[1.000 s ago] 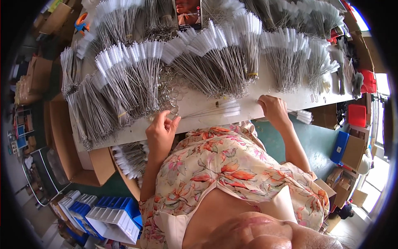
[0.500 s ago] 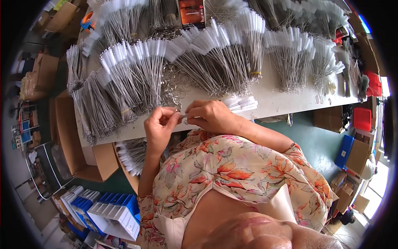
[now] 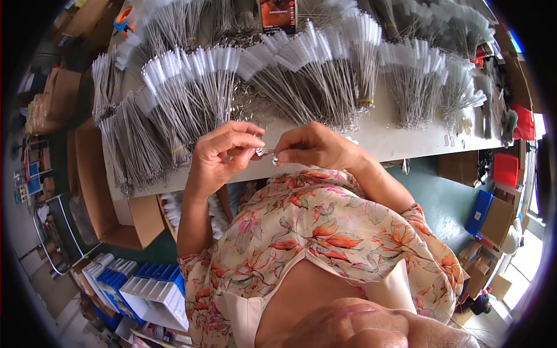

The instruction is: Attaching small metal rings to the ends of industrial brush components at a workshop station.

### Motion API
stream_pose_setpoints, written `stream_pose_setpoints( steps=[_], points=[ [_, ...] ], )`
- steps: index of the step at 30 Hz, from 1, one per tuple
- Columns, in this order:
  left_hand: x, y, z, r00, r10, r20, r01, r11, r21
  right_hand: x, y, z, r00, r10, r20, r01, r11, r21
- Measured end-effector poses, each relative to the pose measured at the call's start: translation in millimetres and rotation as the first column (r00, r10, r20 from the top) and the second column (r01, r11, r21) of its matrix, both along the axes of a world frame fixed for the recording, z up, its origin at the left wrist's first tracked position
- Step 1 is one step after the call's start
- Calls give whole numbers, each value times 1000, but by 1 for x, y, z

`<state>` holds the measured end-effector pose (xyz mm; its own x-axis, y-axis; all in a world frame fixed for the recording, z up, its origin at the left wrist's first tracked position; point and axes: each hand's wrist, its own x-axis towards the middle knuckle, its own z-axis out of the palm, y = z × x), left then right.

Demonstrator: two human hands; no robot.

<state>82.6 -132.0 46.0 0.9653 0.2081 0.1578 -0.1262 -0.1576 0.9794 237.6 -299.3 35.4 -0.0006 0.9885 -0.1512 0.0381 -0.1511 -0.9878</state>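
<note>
Two hands, left [image 3: 223, 153] and right [image 3: 316, 145], pinching one small metal ring [image 3: 268, 154] together.

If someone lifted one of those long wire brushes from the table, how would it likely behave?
The wire brushes look thin-stemmed, so one probably flexes and weighs little. Packed in fanned bundles, a neighbour might snag and drag along. The left hand and right hand pinch small metal parts.

Left hand [image 3: 223, 153] and right hand [image 3: 316, 146] raised at chest height, fingertips pinched and nearly meeting.
</note>
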Motion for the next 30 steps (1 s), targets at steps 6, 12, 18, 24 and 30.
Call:
stream_pose_setpoints(
  steps=[6,12,18,24,30],
  points=[
    [5,-11,5,975,199,104,-191,978,-83,3,8,9,935,-73,-347,43,995,-94],
    [11,-12,42,898,255,359,-340,920,195,-2,26,48,840,-274,-468,304,953,-14],
    [14,-8,54,856,303,419,-431,866,254,-8,40,65,859,-300,-414,365,927,86],
    [17,0,57,879,279,386,-395,881,261,-2,47,63,855,-293,-427,357,931,75],
    [19,3,59,884,298,360,-396,887,238,1,51,61,864,-302,-403,365,927,88]
  ],
)
